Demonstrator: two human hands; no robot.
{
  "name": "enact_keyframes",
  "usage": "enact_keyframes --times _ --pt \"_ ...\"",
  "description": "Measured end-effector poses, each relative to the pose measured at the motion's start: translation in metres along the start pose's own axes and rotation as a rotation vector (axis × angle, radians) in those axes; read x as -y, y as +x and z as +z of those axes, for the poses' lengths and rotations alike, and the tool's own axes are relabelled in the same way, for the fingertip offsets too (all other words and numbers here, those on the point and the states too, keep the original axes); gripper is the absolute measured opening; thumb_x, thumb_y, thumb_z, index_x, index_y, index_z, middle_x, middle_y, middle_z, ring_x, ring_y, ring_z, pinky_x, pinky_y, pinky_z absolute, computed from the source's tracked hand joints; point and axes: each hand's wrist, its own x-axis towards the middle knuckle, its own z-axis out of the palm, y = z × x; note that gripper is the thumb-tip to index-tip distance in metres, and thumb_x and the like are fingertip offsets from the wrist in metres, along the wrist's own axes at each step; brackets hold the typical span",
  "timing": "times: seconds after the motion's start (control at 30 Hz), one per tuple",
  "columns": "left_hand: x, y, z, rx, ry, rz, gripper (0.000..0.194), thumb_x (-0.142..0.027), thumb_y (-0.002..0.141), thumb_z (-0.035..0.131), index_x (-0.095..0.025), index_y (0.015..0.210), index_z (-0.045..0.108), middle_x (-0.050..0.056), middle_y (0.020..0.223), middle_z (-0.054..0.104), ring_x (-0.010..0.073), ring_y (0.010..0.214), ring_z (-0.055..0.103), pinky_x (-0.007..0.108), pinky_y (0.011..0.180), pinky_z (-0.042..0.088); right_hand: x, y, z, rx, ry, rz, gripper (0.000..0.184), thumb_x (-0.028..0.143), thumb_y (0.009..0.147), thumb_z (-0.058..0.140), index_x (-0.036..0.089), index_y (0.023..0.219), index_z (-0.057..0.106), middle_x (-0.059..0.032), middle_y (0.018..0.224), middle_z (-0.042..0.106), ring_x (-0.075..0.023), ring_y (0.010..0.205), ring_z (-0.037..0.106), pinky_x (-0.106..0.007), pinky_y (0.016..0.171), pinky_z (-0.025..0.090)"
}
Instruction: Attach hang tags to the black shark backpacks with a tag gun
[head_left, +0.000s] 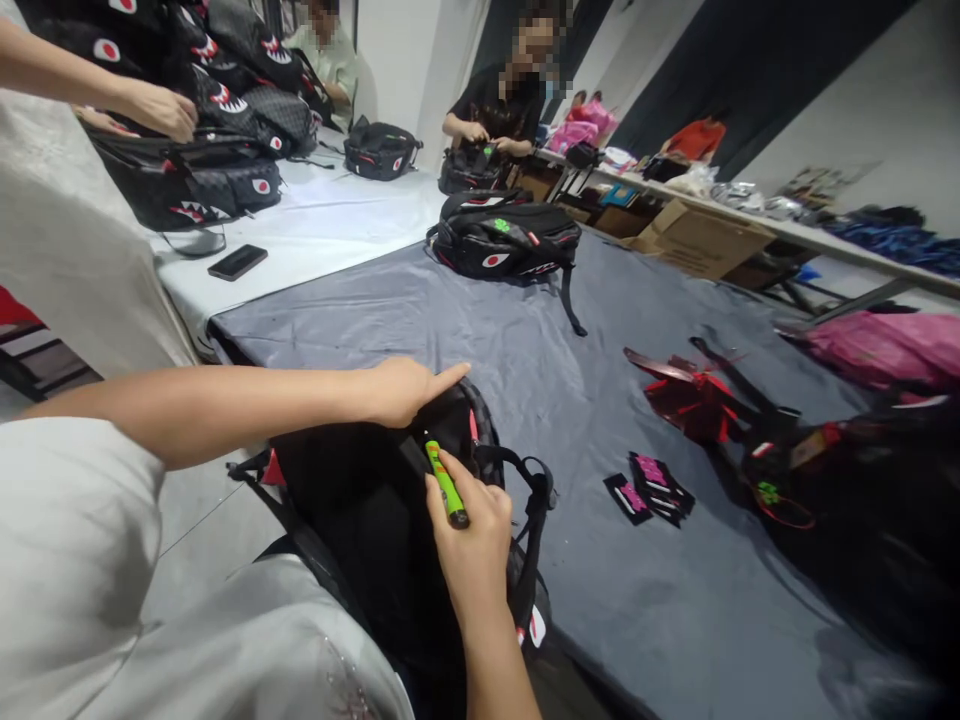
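A black backpack (pixel 360 500) lies in front of me at the table's edge, its dark fabric facing up and a strap with a buckle hanging on its right side. At its far edge is my left hand (pixel 401 390), with the index finger stretched out to the right and the other fingers closed on the fabric, partly hidden. Closed in my right hand (pixel 476 520) is a green pen-like tool (pixel 444 482) with orange marks, a black end and a thin tip. That tip points at the fabric just below my left hand; whether it touches cannot be made out.
Another backpack (pixel 502 235) lies on the grey cloth (pixel 555 400). Black-and-pink tags (pixel 652 487) and dark and pink bags (pixel 885 350) are to the right. A phone (pixel 238 262) rests on a white table. Co-workers handle bags at the left and back.
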Motion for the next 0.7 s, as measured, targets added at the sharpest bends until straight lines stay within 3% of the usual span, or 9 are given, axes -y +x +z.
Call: enact_keyframes --times 0.1,0.23,0.37,0.7 --pt "0.008 -0.003 -0.001 0.056 0.001 0.000 0.093 -0.017 0.084 0.054 -0.014 0.158 -0.002 0.015 0.104 0.071 0.0283 0.091 0.069 0.031 0.071 0.049 0.001 0.003 0.006 0.011 0.021 -0.031 0.026 0.026 0.093 0.059 0.021 0.117 0.067 -0.0063 0.104 0.076 -0.0174 0.084 0.071 -0.035 0.083 0.040" --pt "0.011 0.017 -0.009 0.168 0.012 0.053 0.096 -0.016 0.082 0.056 -0.011 0.157 -0.003 0.017 0.111 0.070 0.0292 0.099 0.067 0.032 0.077 0.049 -0.001 0.009 0.009 -0.034 0.031 -0.015 0.025 0.027 0.093 0.060 0.020 0.115 0.068 -0.0061 0.098 0.076 -0.0178 0.079 0.070 -0.036 0.081 0.042" --pt "0.009 0.026 -0.013 0.170 0.022 0.088 0.098 -0.013 0.081 0.057 -0.008 0.157 -0.004 0.018 0.110 0.071 0.0298 0.099 0.067 0.032 0.077 0.050 0.003 0.014 0.011 -0.062 0.114 -0.010 0.025 0.024 0.090 0.063 0.021 0.115 0.068 -0.0057 0.101 0.076 -0.0179 0.081 0.070 -0.036 0.081 0.046" --pt "0.011 0.031 -0.012 0.189 0.021 0.093 0.098 -0.013 0.080 0.058 -0.008 0.157 -0.002 0.018 0.107 0.071 0.0291 0.096 0.067 0.032 0.076 0.048 0.013 0.030 0.029 -0.092 0.069 0.032 0.023 0.024 0.090 0.065 0.017 0.111 0.070 -0.0065 0.097 0.077 -0.0187 0.081 0.071 -0.035 0.080 0.047"
